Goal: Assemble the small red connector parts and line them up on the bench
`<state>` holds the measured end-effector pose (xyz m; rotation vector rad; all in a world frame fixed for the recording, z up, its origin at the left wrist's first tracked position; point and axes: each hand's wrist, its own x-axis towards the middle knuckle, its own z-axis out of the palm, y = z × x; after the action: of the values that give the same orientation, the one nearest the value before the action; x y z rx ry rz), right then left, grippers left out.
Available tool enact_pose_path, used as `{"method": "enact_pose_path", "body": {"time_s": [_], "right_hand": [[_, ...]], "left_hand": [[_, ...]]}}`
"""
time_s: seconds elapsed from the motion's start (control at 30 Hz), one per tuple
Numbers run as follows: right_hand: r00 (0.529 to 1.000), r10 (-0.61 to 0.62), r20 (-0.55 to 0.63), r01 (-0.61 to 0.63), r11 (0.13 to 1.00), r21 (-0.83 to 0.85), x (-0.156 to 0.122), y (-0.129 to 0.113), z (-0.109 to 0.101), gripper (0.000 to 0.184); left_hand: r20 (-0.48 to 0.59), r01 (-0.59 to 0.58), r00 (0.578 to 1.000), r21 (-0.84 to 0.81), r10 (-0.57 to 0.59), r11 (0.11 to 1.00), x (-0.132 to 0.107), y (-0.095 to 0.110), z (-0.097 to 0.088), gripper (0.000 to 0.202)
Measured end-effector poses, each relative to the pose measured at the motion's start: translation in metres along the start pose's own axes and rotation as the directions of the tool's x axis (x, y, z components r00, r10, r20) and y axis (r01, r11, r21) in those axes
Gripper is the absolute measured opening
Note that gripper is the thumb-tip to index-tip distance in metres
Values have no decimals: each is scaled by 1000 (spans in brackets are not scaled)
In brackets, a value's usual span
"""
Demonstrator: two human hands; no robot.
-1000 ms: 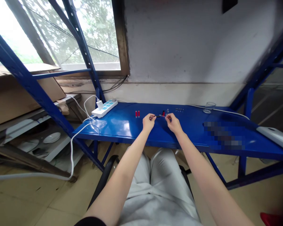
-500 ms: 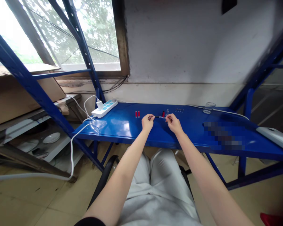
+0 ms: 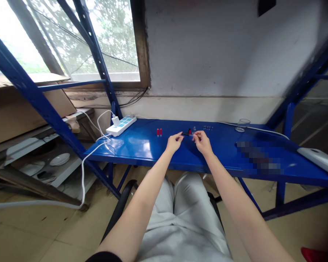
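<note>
My left hand (image 3: 175,142) is closed in a pinch at the left end of a thin black rod (image 3: 186,134) with a pale, shiny right end. My right hand (image 3: 202,142) pinches that shiny end, so the rod lies level between both hands, just over the blue table. Right behind it is a small red-and-black piece (image 3: 189,131), partly covered by the rod. Small clear pieces (image 3: 194,128) sit beside it, near my right fingertips. Two short red tubes (image 3: 159,132) with pale lower ends stand side by side to the left of my hands.
Several tiny clear pieces (image 3: 208,127) lie in rows farther back on the blue table (image 3: 136,145). A clear glass cup (image 3: 242,125) and a blurred-out patch (image 3: 259,156) are to the right. A white power strip (image 3: 121,126) with cables occupies the left corner.
My left hand has slid slightly right along the rod, its fingers now nearer my right hand. Less of the shiny part shows. My right hand has barely shifted right.
</note>
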<state>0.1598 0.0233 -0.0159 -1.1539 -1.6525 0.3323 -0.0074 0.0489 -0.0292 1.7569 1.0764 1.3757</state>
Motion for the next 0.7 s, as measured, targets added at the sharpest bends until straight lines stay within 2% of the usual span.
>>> {"method": "enact_pose_path", "body": {"time_s": [0.13, 0.27, 0.4, 0.7], "right_hand": [[999, 20, -48, -20, 1000, 7, 0, 3, 0, 31], [998, 48, -42, -49, 999, -11, 0, 5, 0, 35], [999, 45, -26, -46, 998, -48, 0, 6, 1, 35], [997, 72, 0, -71, 975, -211, 1, 9, 2, 35]], "left_hand": [[55, -33, 998, -29, 34, 999, -2, 3, 1, 34], [17, -47, 999, 11, 47, 999, -3, 8, -1, 30], [-30, -5, 1000, 19, 5, 1000, -4, 11, -1, 27], [0, 5, 1000, -30, -5, 1000, -5, 15, 0, 24]]}}
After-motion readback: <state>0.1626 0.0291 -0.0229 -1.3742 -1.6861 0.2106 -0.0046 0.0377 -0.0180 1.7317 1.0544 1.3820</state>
